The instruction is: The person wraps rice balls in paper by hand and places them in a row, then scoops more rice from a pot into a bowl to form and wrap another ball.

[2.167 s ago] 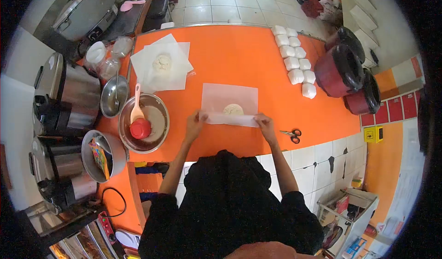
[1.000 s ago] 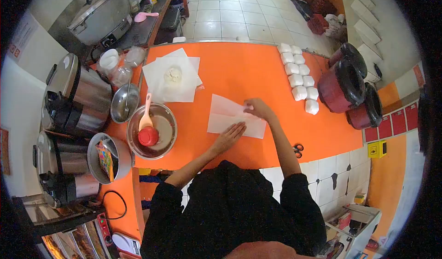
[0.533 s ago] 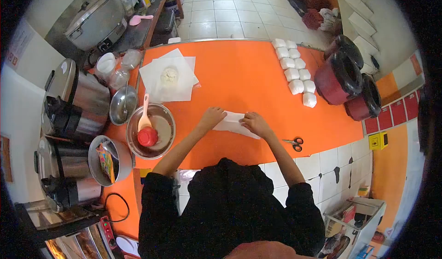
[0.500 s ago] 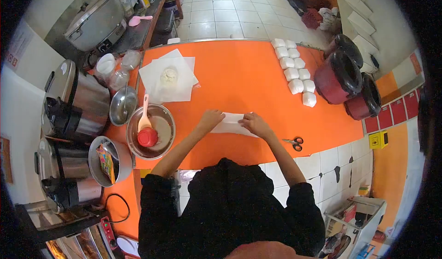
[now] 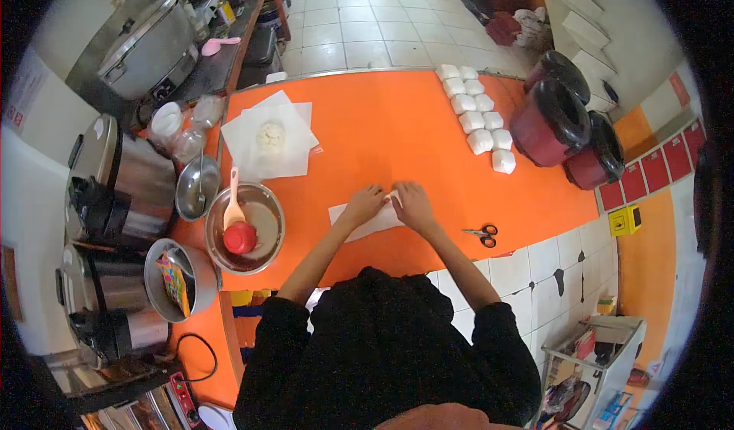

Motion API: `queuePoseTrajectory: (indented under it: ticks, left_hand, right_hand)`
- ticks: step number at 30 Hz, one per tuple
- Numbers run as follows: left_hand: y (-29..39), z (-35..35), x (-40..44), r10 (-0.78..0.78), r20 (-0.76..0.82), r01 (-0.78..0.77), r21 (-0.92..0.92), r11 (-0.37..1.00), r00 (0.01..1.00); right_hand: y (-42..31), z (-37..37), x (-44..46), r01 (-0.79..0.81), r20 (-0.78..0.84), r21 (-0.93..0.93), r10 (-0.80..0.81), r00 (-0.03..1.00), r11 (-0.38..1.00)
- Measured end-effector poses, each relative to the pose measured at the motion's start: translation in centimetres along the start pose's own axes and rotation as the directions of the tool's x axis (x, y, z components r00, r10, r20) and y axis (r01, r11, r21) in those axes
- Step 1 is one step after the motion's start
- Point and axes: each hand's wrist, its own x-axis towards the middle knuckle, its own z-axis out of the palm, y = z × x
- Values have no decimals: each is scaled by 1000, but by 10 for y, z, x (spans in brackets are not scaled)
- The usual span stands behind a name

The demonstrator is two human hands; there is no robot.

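A white paper sheet [image 5: 372, 230], partly folded, lies on the orange table in front of me. My left hand [image 5: 367, 204] is closed on its far edge, fingers curled. Close beside it, my right hand [image 5: 413, 202] grips the same edge farther right. My hands cover much of the sheet, and whatever may be inside the fold is hidden. Off to the left, loose white sheets [image 5: 294, 159] bear a small mound of what looks like rice [image 5: 270, 137]. Black-handled scissors [image 5: 486, 236] rest right of my right forearm.
Several wrapped white packets [image 5: 480, 141] stand in rows at the back right, beside dark red pots [image 5: 550, 124]. On the left, a metal bowl [image 5: 279, 239] holds a pink-handled spatula [image 5: 232, 201] and a red cup [image 5: 240, 237]. Rice cookers [image 5: 130, 178] line the left side.
My hands have come closer together and changed their hold along the paper's far edge. The sheet, stretched between them before, now lies flatter on the table. The camera view has shifted slightly.
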Motion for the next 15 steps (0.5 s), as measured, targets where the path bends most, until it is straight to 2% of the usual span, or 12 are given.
queuePoseTrajectory:
  ticks: [3,4,6,9,10,12,15]
  left_hand:
    - [5,-6,-4,-81,103,87,-55,995,991]
    - [9,-9,-5,-86,116,93,-55,994,990]
    - [14,-17,-4,-96,132,103,-49,993,987]
    - [18,-20,-6,-82,118,79,28,996,990]
    - [17,-19,-6,-65,94,63,29,998,993]
    - [13,-13,-9,-32,48,31,28,999,998]
    - [3,1,-11,75,-36,-76,-34,997,997]
  right_hand:
    - [-14,-3,16,-278,-96,-91,269,958,956]
    - [-4,8,17,-305,31,-61,307,951,950]
    - [27,39,18,-359,279,-8,347,896,933]
    - [47,42,18,-308,166,152,282,945,939]
    - [48,35,16,-458,219,364,403,889,811]
    - [49,24,3,-649,402,669,558,726,363]
    - [50,24,-22,-485,456,861,649,609,-151]
